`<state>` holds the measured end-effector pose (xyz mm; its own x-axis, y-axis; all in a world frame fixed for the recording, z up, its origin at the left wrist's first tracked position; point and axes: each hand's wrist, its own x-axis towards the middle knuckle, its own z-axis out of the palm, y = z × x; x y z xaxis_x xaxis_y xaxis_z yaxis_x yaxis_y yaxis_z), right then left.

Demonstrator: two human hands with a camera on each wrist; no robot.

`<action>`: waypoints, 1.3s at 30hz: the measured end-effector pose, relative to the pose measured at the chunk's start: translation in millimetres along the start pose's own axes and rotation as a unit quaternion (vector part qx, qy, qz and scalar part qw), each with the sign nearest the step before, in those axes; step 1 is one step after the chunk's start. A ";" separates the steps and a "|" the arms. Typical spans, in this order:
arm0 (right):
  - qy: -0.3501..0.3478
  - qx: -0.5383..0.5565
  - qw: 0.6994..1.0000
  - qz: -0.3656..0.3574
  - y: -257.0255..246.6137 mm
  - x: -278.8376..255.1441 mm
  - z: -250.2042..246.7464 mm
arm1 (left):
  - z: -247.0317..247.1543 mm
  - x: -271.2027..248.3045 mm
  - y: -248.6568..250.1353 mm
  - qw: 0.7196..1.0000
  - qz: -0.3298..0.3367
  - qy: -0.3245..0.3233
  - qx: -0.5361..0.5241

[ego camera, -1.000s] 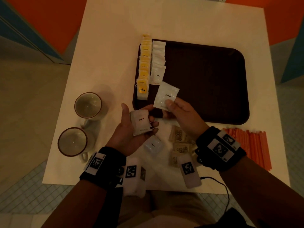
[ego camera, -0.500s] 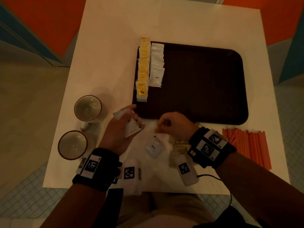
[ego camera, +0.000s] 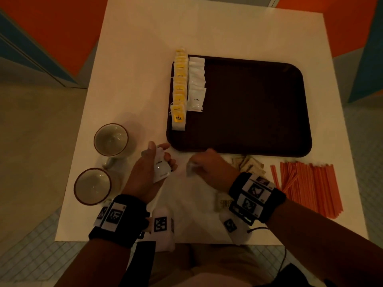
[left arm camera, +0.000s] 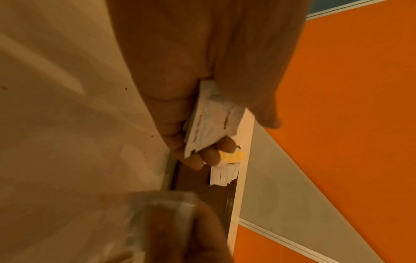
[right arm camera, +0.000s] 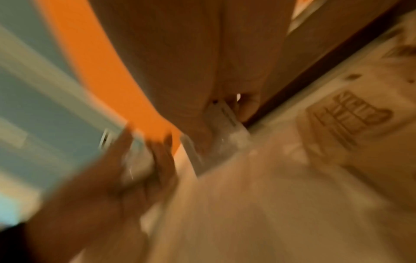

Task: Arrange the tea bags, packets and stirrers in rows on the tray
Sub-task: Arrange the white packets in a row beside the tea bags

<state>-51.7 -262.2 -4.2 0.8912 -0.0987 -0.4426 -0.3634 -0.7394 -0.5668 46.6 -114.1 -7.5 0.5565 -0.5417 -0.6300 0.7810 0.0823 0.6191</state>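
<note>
A dark brown tray [ego camera: 248, 108] lies on the white table. Along its left edge run a row of yellow tea bags [ego camera: 179, 90] and a row of white coffee packets [ego camera: 196, 83]. My left hand [ego camera: 157, 162] hovers in front of the tray's near left corner and grips a small stack of white coffee packets [ego camera: 160, 168] [left arm camera: 211, 122]. To its right my right hand [ego camera: 205, 164] is low over the table and pinches one white coffee packet [ego camera: 190, 168] [right arm camera: 225, 121]. Orange stirrers [ego camera: 306, 187] lie in a pile at the right.
Two empty cups [ego camera: 110, 139] [ego camera: 92, 186] stand left of my left hand. Brown sugar packets [ego camera: 248, 164] [right arm camera: 349, 115] lie on the table by my right wrist, one more sugar packet [ego camera: 223, 201] under it. Most of the tray is bare.
My right hand came down from the tray's near edge to the table; the loose white packet that lay there is now in its pinch. My left hand turned on edge, still gripping its stack.
</note>
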 end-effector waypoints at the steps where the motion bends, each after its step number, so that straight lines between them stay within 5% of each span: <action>1: 0.057 0.069 0.996 0.025 -1.3 -1.4 -8.7 | 0.9 1.4 0.6 1.000 -0.004 -0.004 -0.011; 3: 0.141 0.276 0.947 0.086 -7.6 -4.8 -27.5 | 4.0 2.7 1.1 1.000 -0.010 -0.012 -0.013; 6: 0.071 0.562 0.813 0.134 -21.7 -5.9 -37.1 | 10.4 3.4 -0.3 0.999 0.004 -0.019 0.026; 8: 0.048 0.542 0.828 0.139 -28.3 -3.2 -32.6 | 16.7 1.8 -1.0 0.999 0.005 -0.024 0.045; 12: 0.124 0.466 0.868 0.120 -29.2 -2.2 -23.7 | 32.2 2.4 -5.0 0.997 -0.016 -0.058 0.057; 22: 0.158 0.484 0.858 0.072 -26.4 -1.5 -11.4 | 34.2 7.8 -10.1 0.990 0.026 -0.114 0.074; 27: 0.170 0.532 0.827 0.060 -22.1 -4.1 -11.5 | 40.1 6.7 -9.1 0.990 0.015 -0.115 0.085; 39: 0.136 0.525 0.837 0.079 -22.1 -0.9 -20.6 | 18.6 6.2 -7.4 0.987 0.030 -0.094 0.126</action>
<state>-38.9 -259.5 23.0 0.7871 -0.3924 -0.4759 -0.3936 0.2746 -0.8773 39.0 -133.6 -7.2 0.5180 -0.6905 -0.5049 0.6399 -0.0789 0.7644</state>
